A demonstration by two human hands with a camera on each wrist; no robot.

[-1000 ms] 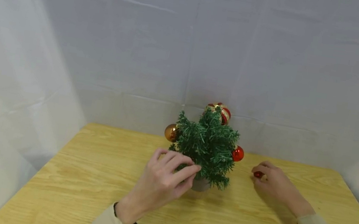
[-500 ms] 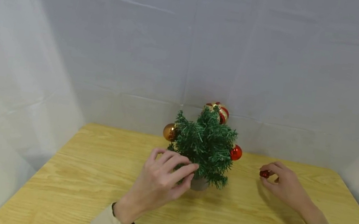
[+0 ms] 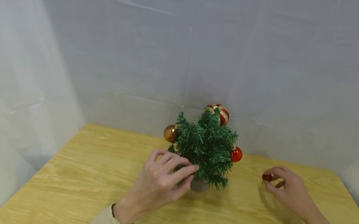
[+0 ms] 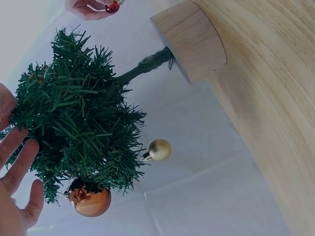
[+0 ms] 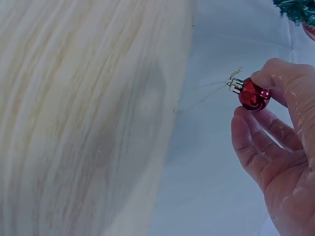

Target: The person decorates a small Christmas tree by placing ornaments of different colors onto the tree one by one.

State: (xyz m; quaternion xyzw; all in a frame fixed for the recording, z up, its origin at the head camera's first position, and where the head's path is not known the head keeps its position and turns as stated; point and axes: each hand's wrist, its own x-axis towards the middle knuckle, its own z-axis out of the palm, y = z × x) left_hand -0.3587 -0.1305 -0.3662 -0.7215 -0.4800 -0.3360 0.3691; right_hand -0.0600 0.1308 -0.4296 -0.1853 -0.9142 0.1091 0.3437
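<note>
A small green artificial Christmas tree (image 3: 207,143) stands on the table, its round wooden base (image 4: 192,42) plain in the left wrist view. My left hand (image 3: 163,175) is at the front of the tree, thumb and index finger pinching the tip of a branch. Away to the tree's right, my right hand (image 3: 290,188) pinches a small red bauble (image 5: 254,95) between thumb and fingertips. A thin gold string loop (image 5: 199,101) hangs from the bauble's metal cap.
Baubles hang on the tree: an orange-gold one (image 3: 171,133), a shiny red one (image 3: 236,154), a red-and-gold striped one (image 3: 223,116) and a pale gold one (image 4: 159,149). The wooden table (image 3: 86,175) meets a white sheet (image 3: 139,52) behind.
My right hand has moved to the right, away from the tree, with the red bauble, which now shows more clearly. My left hand has stayed at the tree.
</note>
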